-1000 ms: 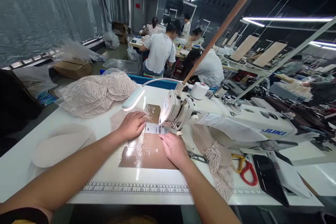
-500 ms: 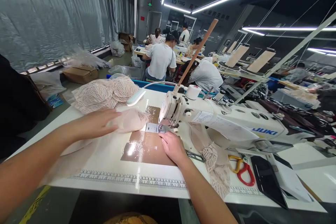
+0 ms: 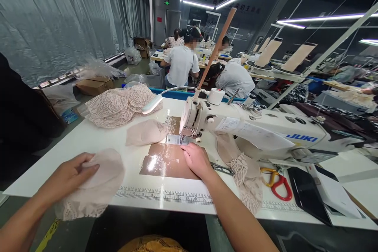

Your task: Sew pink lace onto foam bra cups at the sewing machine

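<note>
My left hand [image 3: 66, 177] rests with fingers spread on a beige padded cup piece [image 3: 102, 179] with a lace edge, at the table's front left corner. My right hand [image 3: 197, 160] lies flat on the brown taped patch [image 3: 165, 161] just in front of the needle plate [image 3: 175, 139] of a white JUKI sewing machine [image 3: 251, 126]. Another beige cup piece [image 3: 144, 132] lies apart behind the patch, left of the needle.
A heap of pink lace pieces [image 3: 118, 104] sits at the back left under a gooseneck lamp [image 3: 152, 104]. Lace fabric [image 3: 245, 173], thread snips [image 3: 221, 168], red-handled scissors [image 3: 279, 185] and a black phone [image 3: 307, 199] lie to the right. A printed ruler [image 3: 165, 197] runs along the white table's front edge. Other people sit sewing behind.
My left hand left the needle area, swept left and back toward me, and now rests on a cup piece at the front left corner. My right hand stayed in place.
</note>
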A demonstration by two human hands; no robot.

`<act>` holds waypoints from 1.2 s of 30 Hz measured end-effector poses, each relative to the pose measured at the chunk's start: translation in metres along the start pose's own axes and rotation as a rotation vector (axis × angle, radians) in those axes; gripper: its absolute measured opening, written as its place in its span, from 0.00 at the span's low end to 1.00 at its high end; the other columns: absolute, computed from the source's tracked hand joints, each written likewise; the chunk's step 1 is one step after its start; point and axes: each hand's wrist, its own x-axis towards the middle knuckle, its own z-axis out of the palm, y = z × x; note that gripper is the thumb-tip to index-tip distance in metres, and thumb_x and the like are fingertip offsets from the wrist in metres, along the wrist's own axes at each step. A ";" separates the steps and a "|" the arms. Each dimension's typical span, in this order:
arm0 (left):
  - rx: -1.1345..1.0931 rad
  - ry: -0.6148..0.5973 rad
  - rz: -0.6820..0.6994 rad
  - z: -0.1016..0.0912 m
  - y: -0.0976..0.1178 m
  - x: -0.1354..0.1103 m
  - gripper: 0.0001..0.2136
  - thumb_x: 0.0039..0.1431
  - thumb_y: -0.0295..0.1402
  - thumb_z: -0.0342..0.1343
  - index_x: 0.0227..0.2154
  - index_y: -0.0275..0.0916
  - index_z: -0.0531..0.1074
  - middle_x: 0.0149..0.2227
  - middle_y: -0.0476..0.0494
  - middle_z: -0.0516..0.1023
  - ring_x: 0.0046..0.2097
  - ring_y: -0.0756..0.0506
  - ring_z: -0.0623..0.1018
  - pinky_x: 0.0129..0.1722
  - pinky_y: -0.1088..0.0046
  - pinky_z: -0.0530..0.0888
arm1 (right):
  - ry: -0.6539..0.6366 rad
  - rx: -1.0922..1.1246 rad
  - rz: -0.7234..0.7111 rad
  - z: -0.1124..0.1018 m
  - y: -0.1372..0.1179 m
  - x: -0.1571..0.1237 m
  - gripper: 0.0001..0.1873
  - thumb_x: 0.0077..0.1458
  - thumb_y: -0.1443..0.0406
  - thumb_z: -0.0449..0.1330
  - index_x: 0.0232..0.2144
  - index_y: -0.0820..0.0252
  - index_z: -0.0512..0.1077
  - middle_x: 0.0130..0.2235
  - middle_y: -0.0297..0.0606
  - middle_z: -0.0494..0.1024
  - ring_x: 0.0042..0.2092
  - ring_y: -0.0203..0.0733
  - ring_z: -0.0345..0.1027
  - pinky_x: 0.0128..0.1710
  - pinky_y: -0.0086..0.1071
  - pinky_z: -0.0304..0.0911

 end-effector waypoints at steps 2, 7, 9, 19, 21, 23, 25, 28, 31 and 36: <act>-0.283 -0.157 0.077 0.002 0.023 0.000 0.16 0.62 0.54 0.47 0.31 0.47 0.66 0.28 0.59 0.71 0.31 0.47 0.72 0.30 0.74 0.69 | 0.005 0.004 -0.005 0.000 0.001 -0.001 0.18 0.59 0.70 0.52 0.45 0.53 0.77 0.36 0.37 0.77 0.38 0.40 0.69 0.37 0.31 0.59; -0.678 -0.557 0.263 0.012 0.084 0.001 0.19 0.56 0.49 0.58 0.45 0.45 0.66 0.33 0.50 0.72 0.34 0.47 0.73 0.32 0.73 0.70 | -0.003 0.012 -0.002 0.000 0.001 -0.001 0.18 0.59 0.69 0.52 0.47 0.54 0.77 0.38 0.38 0.77 0.40 0.41 0.70 0.39 0.31 0.60; -0.747 -0.664 0.342 0.018 0.107 0.009 0.27 0.54 0.49 0.59 0.54 0.44 0.63 0.33 0.48 0.73 0.32 0.46 0.74 0.30 0.73 0.71 | -0.008 0.024 -0.001 -0.001 0.001 -0.001 0.18 0.59 0.69 0.52 0.47 0.54 0.77 0.38 0.38 0.78 0.40 0.41 0.70 0.39 0.32 0.61; -0.217 -0.515 0.534 0.076 0.160 0.089 0.25 0.48 0.29 0.53 0.53 0.38 0.70 0.51 0.39 0.76 0.50 0.37 0.77 0.47 0.65 0.74 | 0.213 0.505 -0.043 -0.007 0.001 -0.010 0.15 0.62 0.62 0.52 0.28 0.58 0.75 0.28 0.35 0.76 0.32 0.37 0.68 0.34 0.28 0.61; -0.208 -0.534 0.474 0.077 0.163 0.093 0.24 0.47 0.30 0.55 0.50 0.37 0.71 0.49 0.40 0.77 0.49 0.37 0.76 0.45 0.66 0.73 | 0.154 0.496 -0.152 -0.007 -0.001 -0.012 0.17 0.61 0.61 0.53 0.23 0.59 0.73 0.24 0.34 0.73 0.28 0.36 0.65 0.30 0.28 0.57; -0.197 -0.546 0.399 0.076 0.166 0.095 0.20 0.46 0.31 0.56 0.45 0.36 0.72 0.45 0.40 0.77 0.46 0.37 0.77 0.41 0.67 0.72 | 0.073 0.450 -0.281 -0.006 -0.003 -0.012 0.18 0.60 0.62 0.54 0.20 0.59 0.72 0.22 0.33 0.71 0.26 0.34 0.62 0.28 0.28 0.53; -0.204 -0.591 0.344 0.075 0.167 0.096 0.15 0.47 0.33 0.57 0.39 0.36 0.72 0.39 0.41 0.78 0.41 0.39 0.77 0.35 0.70 0.71 | 0.021 0.396 -0.362 -0.004 -0.003 -0.012 0.17 0.59 0.63 0.55 0.19 0.59 0.71 0.22 0.33 0.71 0.26 0.34 0.61 0.28 0.28 0.51; -0.246 -0.703 0.306 0.073 0.165 0.096 0.12 0.48 0.38 0.58 0.34 0.36 0.72 0.33 0.44 0.77 0.34 0.43 0.76 0.28 0.73 0.68 | 0.036 0.400 -0.369 -0.003 -0.003 -0.013 0.17 0.59 0.63 0.55 0.20 0.59 0.72 0.21 0.33 0.70 0.25 0.33 0.60 0.27 0.29 0.50; -0.398 -0.988 0.255 0.067 0.161 0.092 0.16 0.48 0.45 0.62 0.30 0.36 0.71 0.29 0.46 0.75 0.29 0.46 0.74 0.26 0.75 0.69 | 0.085 0.488 -0.349 -0.004 -0.001 -0.014 0.21 0.61 0.59 0.53 0.19 0.59 0.70 0.19 0.32 0.67 0.24 0.34 0.58 0.26 0.29 0.50; -0.295 -1.036 0.330 0.061 0.167 0.092 0.17 0.54 0.46 0.59 0.25 0.36 0.69 0.22 0.50 0.68 0.24 0.50 0.67 0.22 0.77 0.62 | 0.176 0.588 -0.259 -0.009 0.002 -0.016 0.26 0.65 0.55 0.49 0.18 0.58 0.70 0.19 0.33 0.67 0.23 0.34 0.58 0.25 0.30 0.51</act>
